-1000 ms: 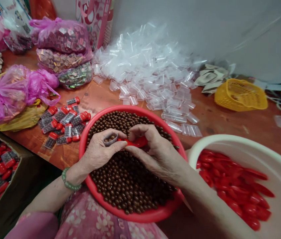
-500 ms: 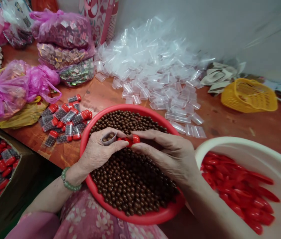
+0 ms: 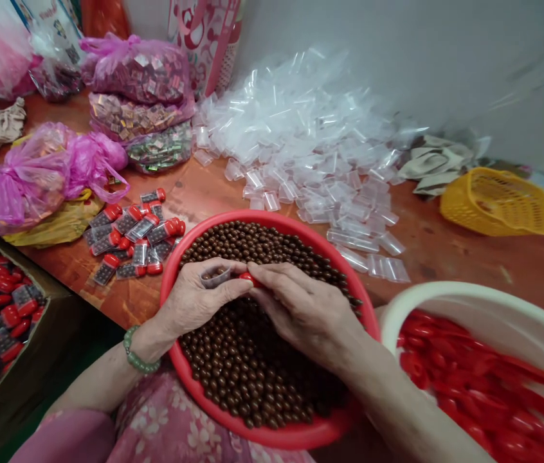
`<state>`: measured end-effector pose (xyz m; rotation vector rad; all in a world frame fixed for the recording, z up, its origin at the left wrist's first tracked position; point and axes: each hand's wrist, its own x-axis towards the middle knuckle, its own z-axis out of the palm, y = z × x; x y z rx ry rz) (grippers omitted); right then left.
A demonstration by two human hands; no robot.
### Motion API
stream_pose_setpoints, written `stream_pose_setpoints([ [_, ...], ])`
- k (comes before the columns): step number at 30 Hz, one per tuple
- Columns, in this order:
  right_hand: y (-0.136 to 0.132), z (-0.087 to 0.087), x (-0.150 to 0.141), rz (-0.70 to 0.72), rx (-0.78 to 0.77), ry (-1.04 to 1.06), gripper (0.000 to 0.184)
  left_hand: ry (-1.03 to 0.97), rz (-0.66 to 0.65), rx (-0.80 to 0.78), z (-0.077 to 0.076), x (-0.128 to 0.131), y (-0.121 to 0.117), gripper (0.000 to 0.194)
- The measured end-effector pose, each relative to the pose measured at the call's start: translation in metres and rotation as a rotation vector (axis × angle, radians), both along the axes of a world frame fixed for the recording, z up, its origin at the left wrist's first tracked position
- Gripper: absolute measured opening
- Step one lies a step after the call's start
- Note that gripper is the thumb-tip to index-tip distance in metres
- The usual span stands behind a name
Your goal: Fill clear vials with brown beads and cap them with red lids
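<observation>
The left hand (image 3: 195,302) curls narrowly around a small clear tube (image 3: 215,277) with a few brown balls inside. The right hand (image 3: 305,315) pinches a red cap (image 3: 249,278), mostly hidden by its fingers, just beside the tube. Both hands hover over a red basin (image 3: 262,216) heaped with brown balls (image 3: 253,386), and the tube and cap sit above its middle.

Left of the basin, capped tubes (image 3: 134,235) lie on the tabletop (image 3: 426,257), with a cardboard box (image 3: 35,334) of more capped tubes further left. Pink bags (image 3: 24,183) sit beyond those tubes. Behind the basin lies a heap of empty tubes (image 3: 301,141). To its right, a white basin (image 3: 445,302) holds loose red caps (image 3: 469,386).
</observation>
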<state>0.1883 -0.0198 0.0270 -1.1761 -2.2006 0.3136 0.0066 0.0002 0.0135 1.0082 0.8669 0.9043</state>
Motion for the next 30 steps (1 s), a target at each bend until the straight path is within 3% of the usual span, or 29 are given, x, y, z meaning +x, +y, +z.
stream_pose_setpoints([
  [6,0.01,0.019,0.003,-0.227,-0.351,0.514,0.016,0.106,-0.087,-0.015,0.001,0.004,0.0,0.021],
  [9,0.012,0.024,-0.008,-0.15,-0.397,0.615,0.02,0.099,-0.12,0.005,0.003,0.005,0.001,0.018],
  [12,0.015,0.025,-0.019,0.036,-0.348,0.556,0.024,0.039,-0.148,0.016,0.003,0.007,0.001,0.028],
  [15,0.017,0.024,-0.022,0.126,-0.306,0.473,0.025,0.041,-0.159,0.016,0.001,0.008,-0.001,0.025],
  [21,0.015,0.017,-0.014,0.111,-0.262,0.371,0.021,-0.001,-0.227,-0.083,-0.002,0.007,-0.002,0.032],
  [30,0.016,0.01,-0.011,0.107,-0.199,0.262,0.017,0.018,-0.285,-0.09,-0.003,0.004,0.003,0.028],
])
